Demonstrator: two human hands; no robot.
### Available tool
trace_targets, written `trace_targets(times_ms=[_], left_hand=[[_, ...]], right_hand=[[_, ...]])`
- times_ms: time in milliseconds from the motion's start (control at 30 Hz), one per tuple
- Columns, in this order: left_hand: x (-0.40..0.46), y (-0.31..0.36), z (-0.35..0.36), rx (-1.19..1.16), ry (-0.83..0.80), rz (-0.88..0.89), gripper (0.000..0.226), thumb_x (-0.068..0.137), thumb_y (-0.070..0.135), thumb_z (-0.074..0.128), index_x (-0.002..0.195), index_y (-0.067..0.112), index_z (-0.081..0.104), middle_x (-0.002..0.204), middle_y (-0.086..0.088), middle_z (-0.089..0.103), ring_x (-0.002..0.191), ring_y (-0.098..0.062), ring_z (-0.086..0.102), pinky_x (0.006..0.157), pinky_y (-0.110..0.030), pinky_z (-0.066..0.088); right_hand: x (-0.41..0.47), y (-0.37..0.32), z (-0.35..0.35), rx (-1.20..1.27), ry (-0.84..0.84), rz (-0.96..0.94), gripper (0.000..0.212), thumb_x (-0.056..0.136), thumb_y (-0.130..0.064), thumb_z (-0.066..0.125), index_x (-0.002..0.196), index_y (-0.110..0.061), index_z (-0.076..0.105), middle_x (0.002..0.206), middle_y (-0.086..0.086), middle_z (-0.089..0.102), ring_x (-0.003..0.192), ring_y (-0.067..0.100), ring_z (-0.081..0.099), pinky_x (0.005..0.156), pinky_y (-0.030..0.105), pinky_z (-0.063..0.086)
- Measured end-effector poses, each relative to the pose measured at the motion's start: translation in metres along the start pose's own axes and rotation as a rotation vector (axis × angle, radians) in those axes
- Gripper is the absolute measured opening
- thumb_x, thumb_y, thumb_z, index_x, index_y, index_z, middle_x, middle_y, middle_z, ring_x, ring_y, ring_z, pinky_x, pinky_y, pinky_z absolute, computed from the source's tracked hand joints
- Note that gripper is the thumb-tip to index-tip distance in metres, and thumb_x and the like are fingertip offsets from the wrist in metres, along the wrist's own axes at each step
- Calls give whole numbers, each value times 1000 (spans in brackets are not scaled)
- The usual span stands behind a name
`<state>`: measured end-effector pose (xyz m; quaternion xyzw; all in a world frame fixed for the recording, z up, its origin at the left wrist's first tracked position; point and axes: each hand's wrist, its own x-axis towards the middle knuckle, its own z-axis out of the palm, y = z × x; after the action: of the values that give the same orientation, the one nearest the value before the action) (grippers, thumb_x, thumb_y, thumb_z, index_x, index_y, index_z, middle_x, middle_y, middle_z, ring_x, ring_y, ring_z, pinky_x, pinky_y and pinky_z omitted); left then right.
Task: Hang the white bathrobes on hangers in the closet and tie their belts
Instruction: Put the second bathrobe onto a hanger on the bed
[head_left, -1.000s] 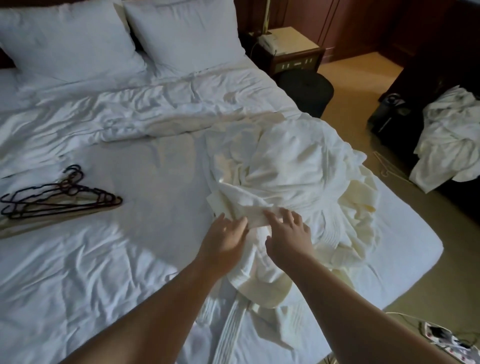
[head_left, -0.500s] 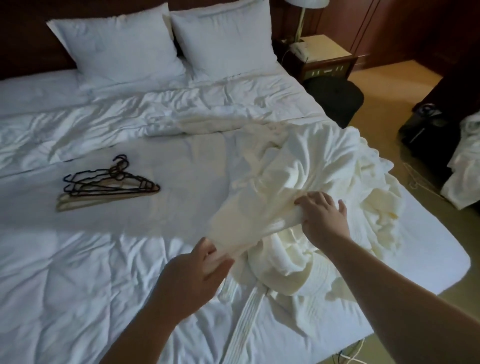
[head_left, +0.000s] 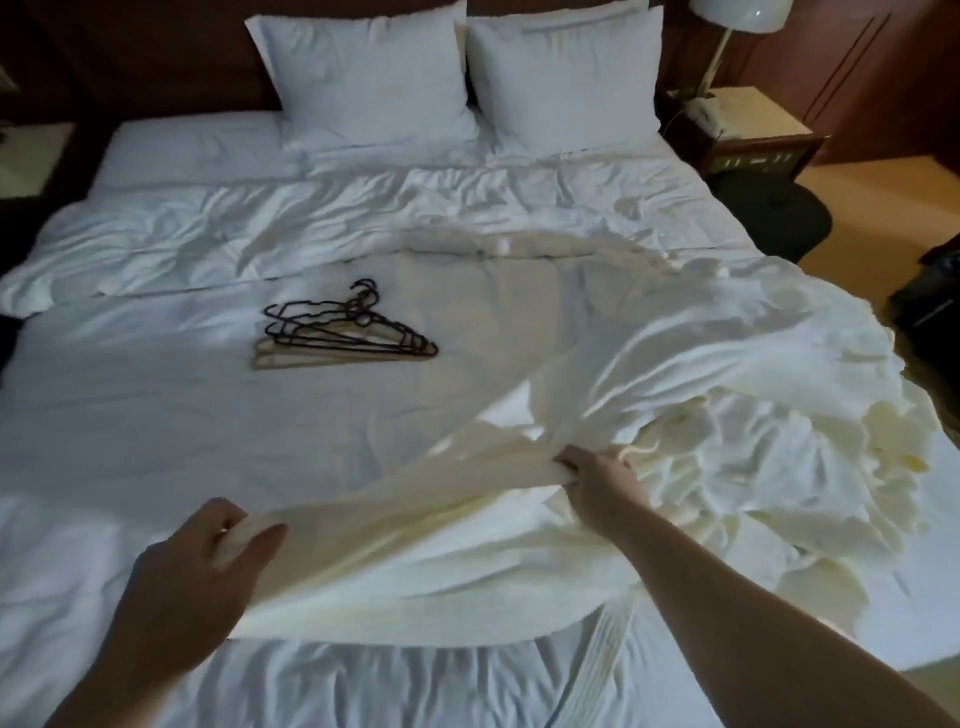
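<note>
A cream-white bathrobe lies crumpled over the right half of the bed. My left hand grips one end of a stretched fold of the robe near the bed's front. My right hand pinches the same fold farther right, so the cloth runs taut between both hands. A ribbed belt trails down toward the front edge under my right forearm. A small pile of hangers, black wire ones on tan ones, rests on the sheet at the bed's middle.
Two white pillows lean against the dark headboard. A nightstand with a lamp and a phone stands at the back right, with a dark round stool before it. Dark objects sit on the floor at the far right.
My left hand pulled the fold of robe out to the left and toward me, spreading it wider over the bed. The view shifted left, so the second robe pile at right left the frame.
</note>
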<state>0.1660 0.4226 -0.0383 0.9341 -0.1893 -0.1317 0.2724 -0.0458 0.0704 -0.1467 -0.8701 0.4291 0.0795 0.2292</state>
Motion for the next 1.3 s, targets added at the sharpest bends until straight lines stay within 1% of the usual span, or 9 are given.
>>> trace_targets(times_ms=[133,233,333,567,667,800,1000,1200,1300], left_hand=[[17,-121,-68,-7,135,-260,47,73,71,67,88,29,55,70,-1,65,64,-30,64,64,-47,56],[55,-285,-104,-24,181,-342,58,74,87,54,92,31,59,81,-6,71,67,-32,69,66,-55,60],[78,-393,-134,-7,266,-353,67,79,93,45,110,37,65,91,-4,75,72,-33,73,63,-54,62],[60,-214,-124,-303,347,-321,19,101,26,61,101,13,48,88,-9,57,84,-28,51,77,-41,39],[60,-204,-76,-349,124,-340,21,98,29,66,99,18,49,85,-1,61,85,-31,61,73,-38,41],[49,-198,-7,-223,-233,-324,42,90,39,76,124,25,55,120,-3,69,116,-27,67,95,-38,52],[19,-159,78,123,-308,-284,62,91,56,66,144,38,40,137,-4,50,129,-31,49,99,-45,49],[20,-153,123,-29,-85,-936,129,72,68,81,160,11,6,153,-24,31,139,-44,37,106,-56,43],[21,-194,140,-83,-128,-1170,135,64,81,75,156,-2,20,149,-24,41,136,-40,46,109,-48,46]], right_hand=[[-40,-116,77,147,-155,-98,24,92,-23,60,112,-29,69,104,3,75,98,31,69,80,33,51],[-69,-209,118,294,-229,-144,22,93,-18,58,108,-23,72,94,3,72,91,28,67,75,33,52],[-87,-283,140,354,-157,-197,40,88,-8,56,121,-24,72,110,4,74,104,26,66,87,33,52],[-81,-320,136,297,-41,-316,39,86,-4,64,121,-18,75,118,7,72,113,31,60,98,33,45],[-68,-288,130,140,-38,-255,36,95,-25,67,131,-27,69,136,3,63,129,27,50,108,33,37],[-42,-227,124,-54,-162,-89,58,94,-34,63,149,-31,46,153,9,43,142,30,39,117,43,35],[-27,-155,139,-198,-365,-6,63,94,-48,60,149,-27,38,141,11,47,132,35,48,108,47,44],[-20,-155,161,-201,-360,-334,69,90,-47,60,153,-36,33,155,1,36,140,25,40,112,42,41],[-20,-182,180,-204,-396,-475,77,90,-50,63,156,-35,27,164,2,25,148,26,29,118,43,34]])
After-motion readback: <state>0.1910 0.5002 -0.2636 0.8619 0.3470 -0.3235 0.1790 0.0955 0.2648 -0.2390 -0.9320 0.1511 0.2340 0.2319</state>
